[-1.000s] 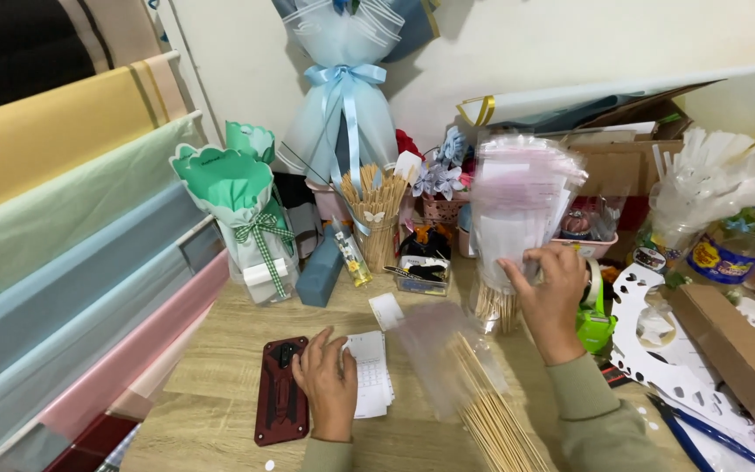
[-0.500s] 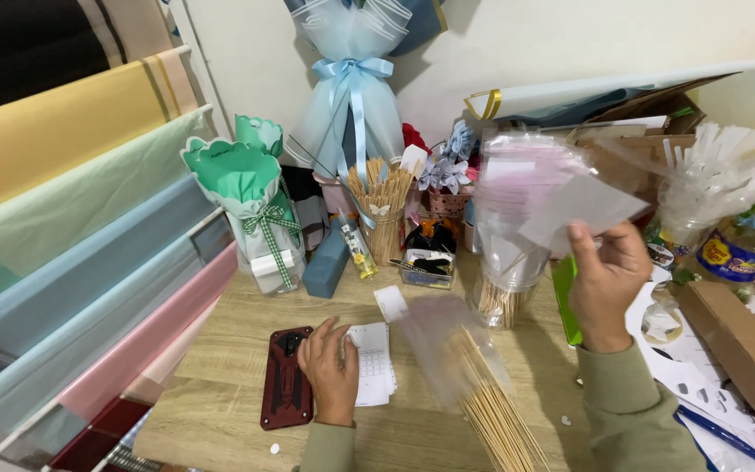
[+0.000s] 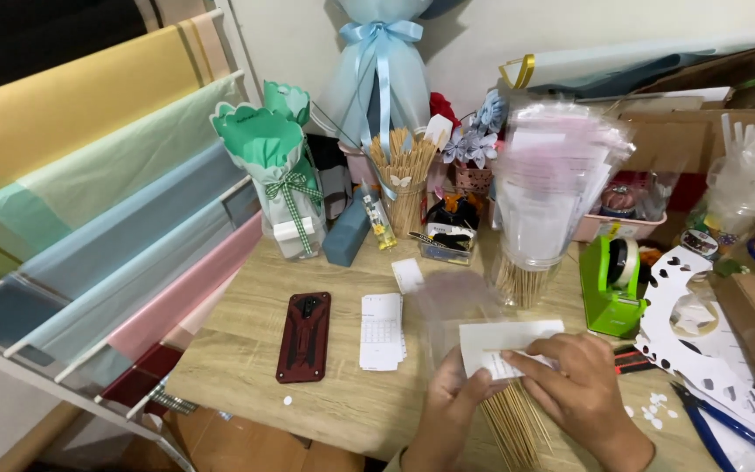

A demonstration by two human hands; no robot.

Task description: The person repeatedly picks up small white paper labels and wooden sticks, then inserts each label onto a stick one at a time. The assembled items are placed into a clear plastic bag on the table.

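Light wood-grain desk (image 3: 246,350), crowded along the back and right. Lying flat near the front left: a dark red phone case (image 3: 304,336), just beside it a small stack of white paper slips (image 3: 382,330), another white slip (image 3: 408,274) further back. A bundle of bamboo skewers (image 3: 517,428) lies at the front edge. Standing at the back: green wrapped bouquet (image 3: 277,175), blue-grey box (image 3: 347,232), cup of wooden sticks (image 3: 404,179). Right side: green tape dispenser (image 3: 609,288), white cut-out paper sheets (image 3: 701,350), blue scissors (image 3: 727,424).
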